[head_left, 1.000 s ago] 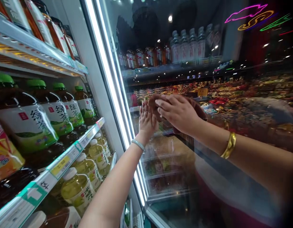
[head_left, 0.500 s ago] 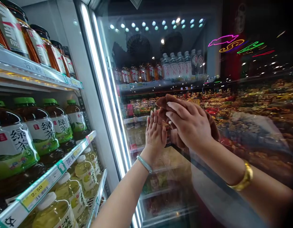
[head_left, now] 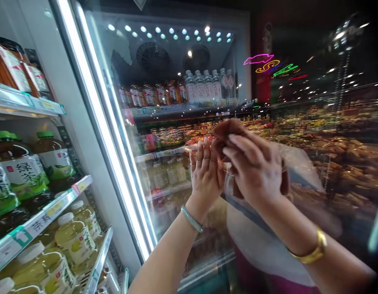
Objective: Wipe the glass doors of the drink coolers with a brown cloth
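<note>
My left hand (head_left: 205, 175) lies with its palm against the glass door (head_left: 173, 179), fingers stretched upward and a pale green bangle on the wrist. Just right of it, my right hand (head_left: 259, 173) is closed over a brown cloth (head_left: 227, 130), which is pressed to the same glass. Folds of the cloth show above the fingers and beside the wrist; the rest is hidden under the hand. A gold bangle (head_left: 311, 249) circles the right wrist.
Left of the door stand open refrigerator shelves with green-capped tea bottles (head_left: 54, 157), white-capped yellow drinks (head_left: 75, 241) and dark-lidded amber bottles (head_left: 11, 67). A bright light strip (head_left: 106, 134) runs down the frame. Reflections of shelves, neon and store goods cover the glass.
The shelves and light strip have slid left in view. Both hands, still at the glass, sit farther right relative to them, the right one with the cloth.
</note>
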`<state>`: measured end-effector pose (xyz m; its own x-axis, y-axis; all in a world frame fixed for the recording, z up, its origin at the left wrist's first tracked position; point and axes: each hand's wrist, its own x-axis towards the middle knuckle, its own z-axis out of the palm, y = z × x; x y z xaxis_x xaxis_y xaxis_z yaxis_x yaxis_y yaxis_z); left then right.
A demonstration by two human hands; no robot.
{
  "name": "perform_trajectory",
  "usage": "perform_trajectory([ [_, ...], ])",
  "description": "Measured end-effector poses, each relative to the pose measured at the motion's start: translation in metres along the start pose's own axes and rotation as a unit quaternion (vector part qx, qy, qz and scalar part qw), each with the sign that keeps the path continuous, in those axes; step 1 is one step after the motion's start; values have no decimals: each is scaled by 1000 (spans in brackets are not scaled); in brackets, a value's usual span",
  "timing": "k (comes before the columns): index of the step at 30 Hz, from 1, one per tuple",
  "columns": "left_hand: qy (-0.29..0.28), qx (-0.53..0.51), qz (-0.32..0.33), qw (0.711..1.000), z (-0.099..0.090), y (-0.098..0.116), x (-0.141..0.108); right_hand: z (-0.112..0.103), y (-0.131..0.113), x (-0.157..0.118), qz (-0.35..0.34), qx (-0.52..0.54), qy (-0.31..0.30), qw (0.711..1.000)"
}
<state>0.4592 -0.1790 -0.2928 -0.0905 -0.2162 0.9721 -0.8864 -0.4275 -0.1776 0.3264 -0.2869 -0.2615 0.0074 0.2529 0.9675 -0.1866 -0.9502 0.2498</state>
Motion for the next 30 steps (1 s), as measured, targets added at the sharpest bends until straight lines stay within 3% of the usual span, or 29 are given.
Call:
perform_trajectory([
  [4, 15, -14, -13, 1000, 6, 19, -1, -13, 10, -34, -66, 44, -51, 996],
  [6, 9, -13, -26, 1000, 8, 24, -4, -30, 30, -48, -42, 34, -43, 998],
  [9, 18, -12, -49, 999, 12, 31, -3, -47, 55, -40, 38, -24, 15, 999],
  [11, 26, -18, -68, 997, 14, 36, 1, -44, 55, -25, 68, -54, 38, 996],
  [13, 32, -31, -79, 996, 15, 38, 3, -36, 43, -19, 39, -49, 25, 998],
  [17, 39, -47, -60, 996, 17, 45, 0, -36, 29, -49, -58, 7, -38, 998],
  [20, 29, -44, -19, 998, 22, 66, -4, -58, 52, -71, -14, -5, -20, 1000],
  [23, 28, -49, -13, 998, 29, 97, -6, -74, 75, -60, 60, -67, 57, 994],
  [25, 30, -59, -26, 997, 32, 113, -7, -73, 75, -47, 88, -92, 85, 988],
  [27, 44, -76, -20, 996, 34, 119, -10, -69, 65, -45, 61, -69, 56, 994],
  [30, 60, -89, 6, 994, 35, 116, -15, -73, 55, -67, 0, -10, -10, 1000],
])
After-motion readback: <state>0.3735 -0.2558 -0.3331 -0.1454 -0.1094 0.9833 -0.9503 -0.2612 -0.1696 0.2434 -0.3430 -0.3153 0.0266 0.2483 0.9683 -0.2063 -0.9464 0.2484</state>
